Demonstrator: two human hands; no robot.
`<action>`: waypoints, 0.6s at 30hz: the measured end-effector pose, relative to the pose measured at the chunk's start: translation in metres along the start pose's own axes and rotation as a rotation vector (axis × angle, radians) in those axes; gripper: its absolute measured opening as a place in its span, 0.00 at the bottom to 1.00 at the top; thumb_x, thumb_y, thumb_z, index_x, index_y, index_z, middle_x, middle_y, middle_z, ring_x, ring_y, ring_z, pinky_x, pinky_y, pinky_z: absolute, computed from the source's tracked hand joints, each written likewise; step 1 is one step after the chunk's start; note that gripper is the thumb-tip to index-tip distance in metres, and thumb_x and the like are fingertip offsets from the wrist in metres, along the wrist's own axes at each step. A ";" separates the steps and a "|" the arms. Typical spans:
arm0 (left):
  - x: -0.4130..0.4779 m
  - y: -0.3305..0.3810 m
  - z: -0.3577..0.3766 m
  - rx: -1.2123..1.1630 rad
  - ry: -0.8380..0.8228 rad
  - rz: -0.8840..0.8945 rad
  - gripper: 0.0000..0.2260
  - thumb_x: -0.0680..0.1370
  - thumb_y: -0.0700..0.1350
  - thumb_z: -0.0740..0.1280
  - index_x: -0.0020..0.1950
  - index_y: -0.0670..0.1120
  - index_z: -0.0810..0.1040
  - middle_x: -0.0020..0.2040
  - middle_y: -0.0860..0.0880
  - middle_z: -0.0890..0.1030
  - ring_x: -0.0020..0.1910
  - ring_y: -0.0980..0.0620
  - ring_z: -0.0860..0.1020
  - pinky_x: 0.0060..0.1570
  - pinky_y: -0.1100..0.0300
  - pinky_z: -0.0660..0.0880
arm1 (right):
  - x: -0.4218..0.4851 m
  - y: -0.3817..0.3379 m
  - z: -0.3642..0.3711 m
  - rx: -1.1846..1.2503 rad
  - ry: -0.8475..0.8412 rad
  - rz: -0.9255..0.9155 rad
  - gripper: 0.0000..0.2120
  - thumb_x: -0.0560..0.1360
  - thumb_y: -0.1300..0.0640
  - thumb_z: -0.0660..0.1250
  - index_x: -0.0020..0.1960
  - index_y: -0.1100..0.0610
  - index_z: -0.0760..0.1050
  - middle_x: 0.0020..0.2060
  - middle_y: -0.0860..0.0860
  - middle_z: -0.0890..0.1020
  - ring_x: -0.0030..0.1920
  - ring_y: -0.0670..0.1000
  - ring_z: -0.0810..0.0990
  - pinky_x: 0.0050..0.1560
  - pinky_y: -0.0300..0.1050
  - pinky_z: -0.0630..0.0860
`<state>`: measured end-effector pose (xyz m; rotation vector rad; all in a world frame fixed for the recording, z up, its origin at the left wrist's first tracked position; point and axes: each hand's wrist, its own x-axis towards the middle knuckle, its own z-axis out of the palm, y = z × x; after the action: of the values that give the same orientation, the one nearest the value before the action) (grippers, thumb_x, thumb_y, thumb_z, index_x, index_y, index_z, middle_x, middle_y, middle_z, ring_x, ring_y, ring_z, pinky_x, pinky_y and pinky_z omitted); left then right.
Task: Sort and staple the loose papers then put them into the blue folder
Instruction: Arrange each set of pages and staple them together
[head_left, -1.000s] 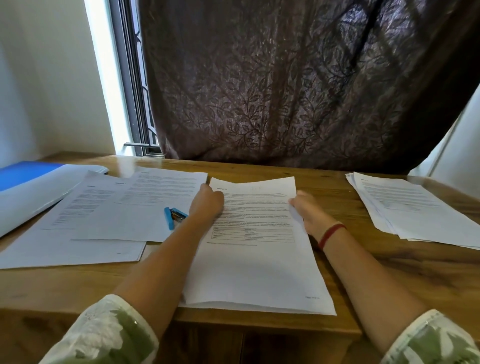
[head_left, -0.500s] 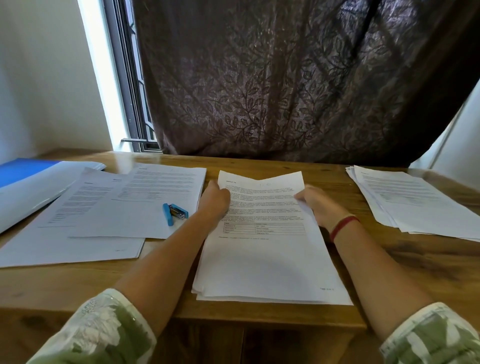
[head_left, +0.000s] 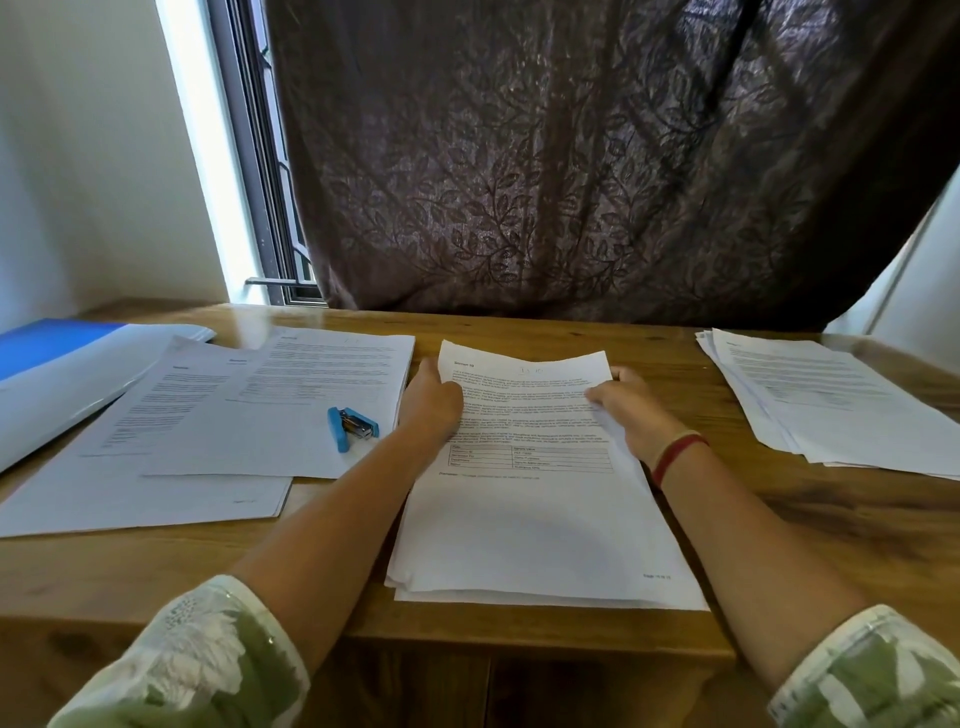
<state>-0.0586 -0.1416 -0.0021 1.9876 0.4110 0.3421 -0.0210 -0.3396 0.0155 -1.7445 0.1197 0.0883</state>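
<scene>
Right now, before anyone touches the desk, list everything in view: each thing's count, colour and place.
table: one, brown wood, under everything
centre paper stack: one, white, on the table before the person
left paper piles: two, white, overlapping, left of the centre paper stack
right paper stack: one, white, right end of the table
stapler: one, blue, on the left paper piles
blue folder: one, blue and pale, far left of the table
curtain: one, dark brown, leaf-patterned, behind the table
window: one, bright, left of the curtain
wrist band: one, red, right wrist
left hand: one, grips the centre paper stack's left edge
right hand: one, grips its right edge
</scene>
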 end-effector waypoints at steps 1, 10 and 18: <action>-0.001 0.000 0.000 0.028 0.004 0.019 0.25 0.83 0.42 0.56 0.79 0.54 0.54 0.76 0.51 0.64 0.70 0.46 0.69 0.57 0.54 0.74 | 0.000 0.000 0.000 0.000 -0.003 -0.013 0.18 0.78 0.70 0.60 0.65 0.58 0.67 0.55 0.55 0.77 0.53 0.53 0.76 0.51 0.46 0.75; -0.016 0.012 -0.007 0.067 -0.014 0.094 0.21 0.84 0.41 0.56 0.77 0.50 0.59 0.74 0.49 0.67 0.69 0.46 0.69 0.63 0.53 0.70 | 0.010 0.002 -0.002 -0.103 -0.020 -0.089 0.22 0.78 0.71 0.57 0.70 0.57 0.66 0.54 0.53 0.76 0.53 0.52 0.76 0.54 0.48 0.75; -0.015 0.011 -0.008 0.061 -0.035 0.102 0.19 0.83 0.40 0.56 0.74 0.49 0.62 0.70 0.48 0.72 0.61 0.49 0.72 0.57 0.55 0.72 | 0.047 0.001 -0.006 -0.372 0.066 -0.147 0.28 0.78 0.66 0.58 0.77 0.54 0.58 0.73 0.55 0.65 0.71 0.57 0.67 0.69 0.56 0.68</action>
<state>-0.0735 -0.1464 0.0107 2.0760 0.3014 0.3618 0.0259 -0.3472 0.0100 -2.1223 0.0232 -0.0591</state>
